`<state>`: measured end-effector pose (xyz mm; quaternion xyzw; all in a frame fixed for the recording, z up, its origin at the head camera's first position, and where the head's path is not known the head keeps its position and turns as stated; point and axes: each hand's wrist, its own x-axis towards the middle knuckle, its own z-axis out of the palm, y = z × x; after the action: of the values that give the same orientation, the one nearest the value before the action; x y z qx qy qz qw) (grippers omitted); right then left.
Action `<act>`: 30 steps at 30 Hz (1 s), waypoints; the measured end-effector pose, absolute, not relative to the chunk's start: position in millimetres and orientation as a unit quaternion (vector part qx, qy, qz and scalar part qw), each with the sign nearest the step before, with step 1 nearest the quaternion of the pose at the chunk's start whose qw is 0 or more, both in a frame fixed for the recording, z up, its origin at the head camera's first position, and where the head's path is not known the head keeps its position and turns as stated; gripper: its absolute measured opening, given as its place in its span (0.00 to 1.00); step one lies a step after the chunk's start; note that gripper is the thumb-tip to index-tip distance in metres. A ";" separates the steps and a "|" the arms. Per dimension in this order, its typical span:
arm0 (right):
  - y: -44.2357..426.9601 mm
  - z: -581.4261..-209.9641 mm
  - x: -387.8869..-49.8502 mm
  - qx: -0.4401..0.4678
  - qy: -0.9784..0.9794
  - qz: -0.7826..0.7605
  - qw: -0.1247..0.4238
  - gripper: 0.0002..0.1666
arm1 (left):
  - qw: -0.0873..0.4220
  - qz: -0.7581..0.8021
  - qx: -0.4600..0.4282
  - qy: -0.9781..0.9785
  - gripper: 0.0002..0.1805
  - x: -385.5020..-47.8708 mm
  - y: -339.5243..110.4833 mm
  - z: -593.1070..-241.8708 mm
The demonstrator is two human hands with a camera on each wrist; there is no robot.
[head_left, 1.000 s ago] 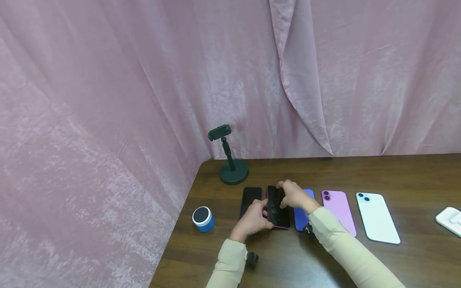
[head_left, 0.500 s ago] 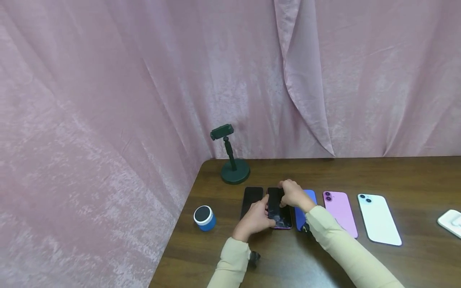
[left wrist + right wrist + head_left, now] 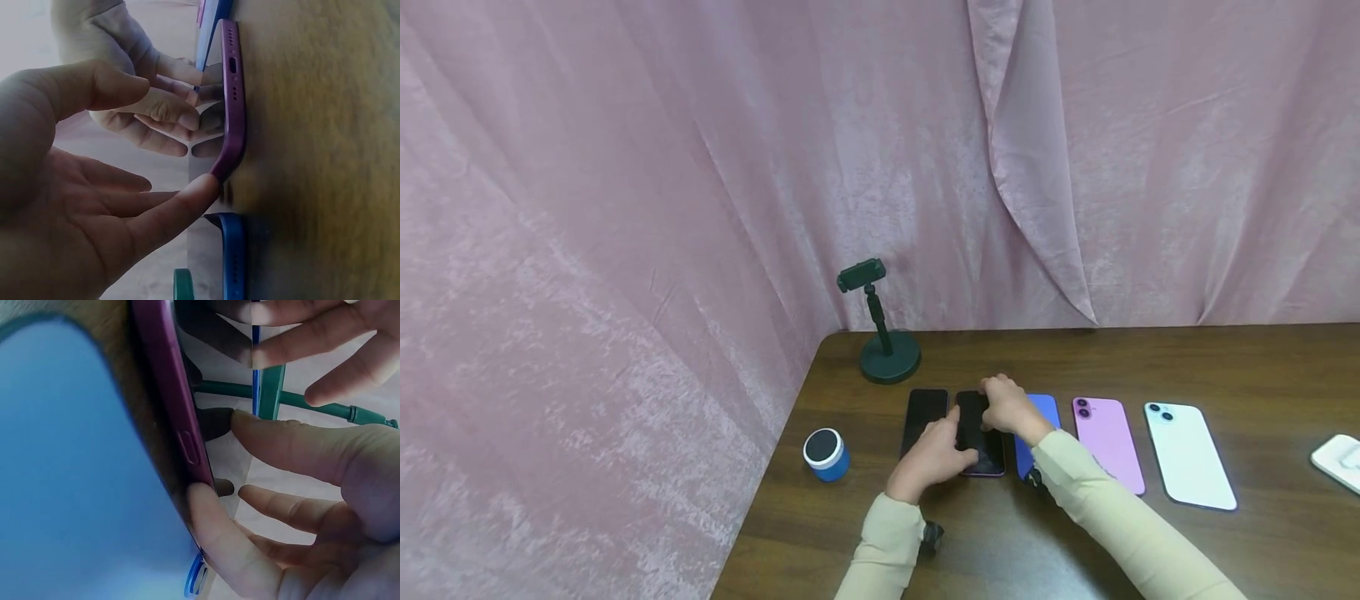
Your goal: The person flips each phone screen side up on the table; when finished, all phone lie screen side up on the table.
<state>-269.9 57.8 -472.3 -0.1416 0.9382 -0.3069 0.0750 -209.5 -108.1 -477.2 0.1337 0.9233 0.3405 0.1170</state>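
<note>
A dark-screened smartphone with a magenta frame (image 3: 983,458) lies face up on the wooden table. At its left edge is my left hand (image 3: 931,457); in the left wrist view the straight index finger (image 3: 197,195) touches the near corner of the frame, while the thumb (image 3: 122,89) stands apart above. My right hand (image 3: 1009,410) is at the far right part of this phone. The right wrist view has its index fingertip (image 3: 201,492) against the side frame (image 3: 172,387) and its thumb (image 3: 262,432) on the screen, the other fingers loosely bent.
Left of it lies another black-screened phone (image 3: 925,408). To the right are a blue phone (image 3: 1045,407), a pink phone (image 3: 1105,433) and a pale mint phone (image 3: 1191,458). A blue jar (image 3: 826,454), a green stand (image 3: 887,360) and a white device (image 3: 1336,461) also stand around.
The magenta-framed phone has shifted slightly left since half a second ago. My left index finger has straightened along its edge; the right hand has hardly moved.
</note>
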 end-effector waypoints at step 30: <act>110.5 -470.0 -274.9 -0.172 0.884 -0.434 -0.027 0.20 | 0.053 0.441 0.172 0.879 0.42 -217.8 -84.9 -484.4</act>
<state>-274.9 110.5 -470.0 -0.1716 0.8841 -0.4339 -0.0268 -217.8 -84.9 -484.4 0.1717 0.8792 0.4413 0.0525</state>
